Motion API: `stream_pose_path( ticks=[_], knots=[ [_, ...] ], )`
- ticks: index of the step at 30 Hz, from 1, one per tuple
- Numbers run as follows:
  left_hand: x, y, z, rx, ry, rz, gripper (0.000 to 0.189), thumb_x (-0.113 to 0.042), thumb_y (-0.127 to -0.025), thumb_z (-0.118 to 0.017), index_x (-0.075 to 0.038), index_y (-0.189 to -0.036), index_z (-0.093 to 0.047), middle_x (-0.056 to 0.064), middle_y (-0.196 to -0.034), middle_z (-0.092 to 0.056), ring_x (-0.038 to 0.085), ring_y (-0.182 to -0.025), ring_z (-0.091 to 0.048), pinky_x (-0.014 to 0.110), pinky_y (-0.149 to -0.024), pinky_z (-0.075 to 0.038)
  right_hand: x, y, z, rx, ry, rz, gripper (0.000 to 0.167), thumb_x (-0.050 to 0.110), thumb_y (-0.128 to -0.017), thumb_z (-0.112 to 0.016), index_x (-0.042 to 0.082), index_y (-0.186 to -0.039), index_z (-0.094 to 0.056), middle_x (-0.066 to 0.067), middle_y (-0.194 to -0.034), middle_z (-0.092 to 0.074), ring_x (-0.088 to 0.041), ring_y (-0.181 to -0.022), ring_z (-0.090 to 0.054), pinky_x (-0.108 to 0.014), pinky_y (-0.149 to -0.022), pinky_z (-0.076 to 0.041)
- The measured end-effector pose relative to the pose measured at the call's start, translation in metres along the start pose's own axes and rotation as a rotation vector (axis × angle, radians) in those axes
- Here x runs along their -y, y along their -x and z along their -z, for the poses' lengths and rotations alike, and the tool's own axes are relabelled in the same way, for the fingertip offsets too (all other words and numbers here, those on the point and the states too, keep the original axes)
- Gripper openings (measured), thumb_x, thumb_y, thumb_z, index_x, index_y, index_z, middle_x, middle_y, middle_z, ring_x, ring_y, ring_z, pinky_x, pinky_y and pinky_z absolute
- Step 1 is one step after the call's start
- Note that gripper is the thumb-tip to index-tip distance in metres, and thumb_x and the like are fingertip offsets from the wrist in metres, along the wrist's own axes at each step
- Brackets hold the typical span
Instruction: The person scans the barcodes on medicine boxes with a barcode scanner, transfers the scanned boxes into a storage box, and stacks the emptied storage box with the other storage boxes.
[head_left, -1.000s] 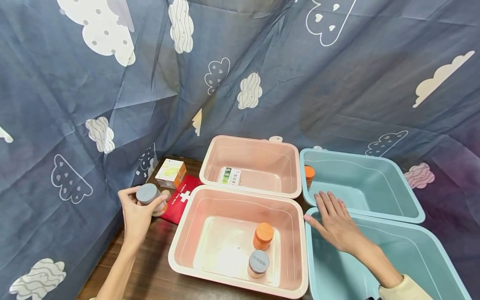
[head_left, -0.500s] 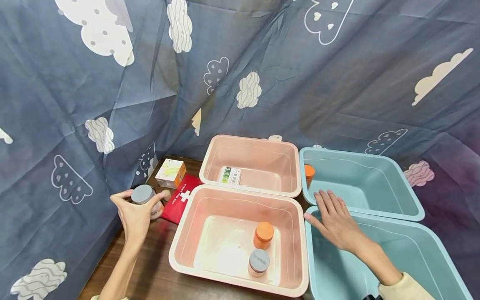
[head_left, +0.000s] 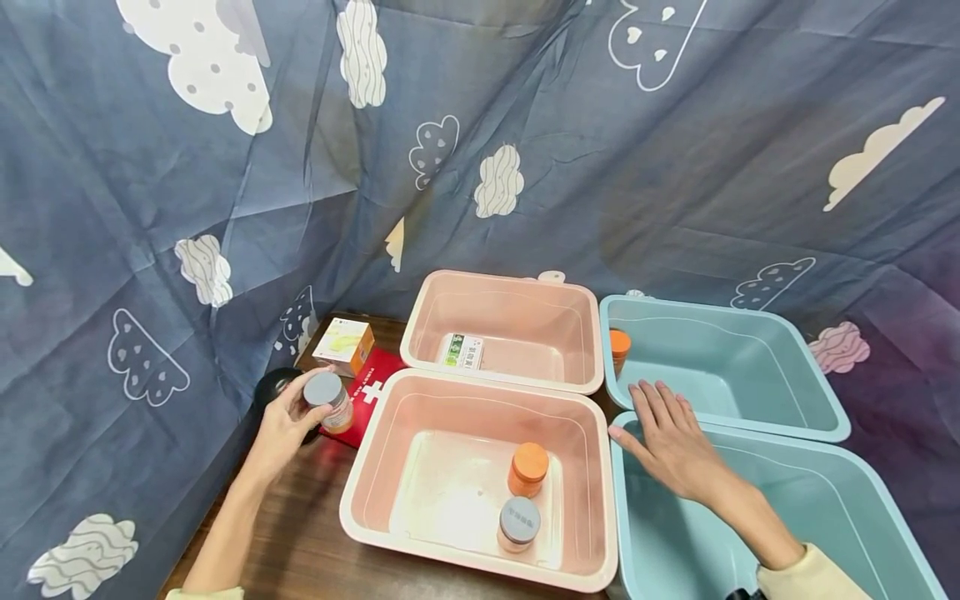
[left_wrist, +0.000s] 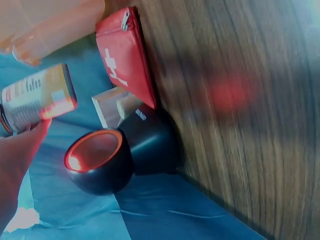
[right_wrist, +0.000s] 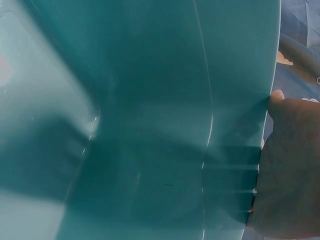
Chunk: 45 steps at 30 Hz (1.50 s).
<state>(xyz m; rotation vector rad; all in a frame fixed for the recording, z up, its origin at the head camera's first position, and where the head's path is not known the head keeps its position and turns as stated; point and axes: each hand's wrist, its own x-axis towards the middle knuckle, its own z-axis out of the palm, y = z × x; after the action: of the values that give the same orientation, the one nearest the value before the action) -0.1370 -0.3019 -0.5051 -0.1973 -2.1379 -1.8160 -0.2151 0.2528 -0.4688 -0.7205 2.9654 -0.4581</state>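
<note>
Since the earlier frame the grey-lidded jar is shifting rightward, overlapping the red pouch in the head view. We are seeing the left hand pinching it between thumb and fingers; the right hand, fingers extended, is resting on the rim of the near blue tub.

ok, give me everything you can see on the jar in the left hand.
The jar is short and cylindrical, plastic-looking, with a grey lid on and a pale label whose print is too small to read; the lower body shows orange. It is held lid up, exact tilt unclear, between thumb and fingers of the left hand. In the left wrist view it appears apart from the red pouch.
</note>
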Motion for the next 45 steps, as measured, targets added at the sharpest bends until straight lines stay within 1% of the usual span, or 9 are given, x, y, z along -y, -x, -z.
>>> stream_pose_path(
  ticks=[8,14,17,23,27,32,35,38,45],
  knots=[
    [0.005,-0.006,0.019,0.21,-0.042,-0.057,0.049,0.013,-0.105,-0.057,0.018,-0.152,-0.043,-0.021,-0.148,-0.061,-0.007,-0.133,-0.059,0.008,-0.109,-0.044,0.001,0.0,0.0,0.006,0.001,-0.011,0.088,0.055,-0.113,-0.054,-0.012,-0.165,-0.03,-0.038,-0.171,-0.028,-0.063,-0.158,-0.02,-0.078,-0.125,-0.016],
    [0.003,-0.008,0.03,0.266,-0.069,-0.052,0.049,0.012,-0.106,-0.055,0.018,-0.153,-0.04,-0.019,-0.149,-0.062,-0.007,-0.132,-0.059,0.009,-0.109,-0.044,-0.002,-0.001,-0.003,-0.001,0.004,0.002,0.087,0.055,-0.113,-0.052,-0.011,-0.166,-0.029,-0.039,-0.171,-0.028,-0.063,-0.157,-0.021,-0.079,-0.124,-0.017],
    [0.0,-0.008,0.029,0.201,-0.095,-0.012,0.049,0.012,-0.104,-0.061,0.016,-0.15,-0.046,-0.018,-0.141,-0.068,-0.006,-0.124,-0.063,0.009,-0.104,-0.048,-0.007,-0.002,-0.006,0.007,-0.005,0.002,0.088,0.057,-0.114,-0.05,-0.01,-0.167,-0.028,-0.039,-0.171,-0.027,-0.063,-0.158,-0.02,-0.078,-0.125,-0.016],
    [-0.007,-0.005,0.018,-0.081,-0.127,0.133,0.065,0.01,-0.091,-0.082,0.005,-0.151,-0.056,-0.025,-0.123,-0.067,-0.007,-0.111,-0.063,0.005,-0.099,-0.047,-0.007,-0.002,-0.005,0.03,-0.003,-0.006,0.09,0.057,-0.114,-0.049,-0.011,-0.167,-0.026,-0.039,-0.172,-0.025,-0.063,-0.159,-0.018,-0.078,-0.126,-0.015],
    [-0.005,-0.005,0.011,-0.197,-0.175,0.136,0.07,0.01,-0.086,-0.087,0.004,-0.15,-0.06,-0.023,-0.12,-0.061,-0.006,-0.107,-0.06,0.005,-0.094,-0.047,-0.002,-0.003,-0.001,0.056,0.008,-0.023,0.09,0.057,-0.114,-0.049,-0.012,-0.167,-0.025,-0.039,-0.173,-0.023,-0.063,-0.159,-0.017,-0.079,-0.126,-0.015],
    [-0.003,-0.006,0.005,-0.266,-0.143,0.198,0.062,0.013,-0.083,-0.087,0.007,-0.136,-0.055,-0.018,-0.106,-0.064,0.0,-0.093,-0.062,0.011,-0.082,-0.052,-0.007,-0.003,-0.004,0.048,-0.001,-0.016,0.09,0.057,-0.114,-0.048,-0.011,-0.167,-0.024,-0.04,-0.172,-0.023,-0.064,-0.159,-0.016,-0.079,-0.126,-0.014],
    [-0.006,-0.007,0.002,-0.319,-0.083,0.279,0.062,0.011,-0.083,-0.089,-0.001,-0.128,-0.047,-0.012,-0.099,-0.066,0.004,-0.082,-0.067,0.016,-0.074,-0.057,-0.009,-0.002,-0.006,0.03,0.0,-0.007,0.089,0.057,-0.114,-0.049,-0.011,-0.167,-0.026,-0.04,-0.172,-0.025,-0.064,-0.158,-0.018,-0.079,-0.125,-0.015],
    [-0.007,-0.008,-0.001,-0.39,-0.101,0.323,0.067,0.007,-0.081,-0.092,-0.008,-0.125,-0.044,-0.005,-0.101,-0.063,0.006,-0.078,-0.067,0.018,-0.069,-0.057,-0.009,-0.002,-0.007,0.015,0.001,-0.001,0.088,0.056,-0.114,-0.05,-0.011,-0.166,-0.027,-0.04,-0.171,-0.027,-0.064,-0.157,-0.02,-0.079,-0.124,-0.017],
    [-0.008,-0.007,-0.005,-0.462,-0.236,0.33,0.074,-0.009,-0.083,-0.097,0.0,-0.131,-0.042,0.005,-0.124,-0.052,0.005,-0.102,-0.051,0.011,-0.083,-0.044,-0.003,-0.001,-0.004,0.008,0.002,-0.005,0.088,0.055,-0.113,-0.052,-0.012,-0.165,-0.03,-0.04,-0.171,-0.027,-0.064,-0.157,-0.021,-0.078,-0.124,-0.017]
  ],
)
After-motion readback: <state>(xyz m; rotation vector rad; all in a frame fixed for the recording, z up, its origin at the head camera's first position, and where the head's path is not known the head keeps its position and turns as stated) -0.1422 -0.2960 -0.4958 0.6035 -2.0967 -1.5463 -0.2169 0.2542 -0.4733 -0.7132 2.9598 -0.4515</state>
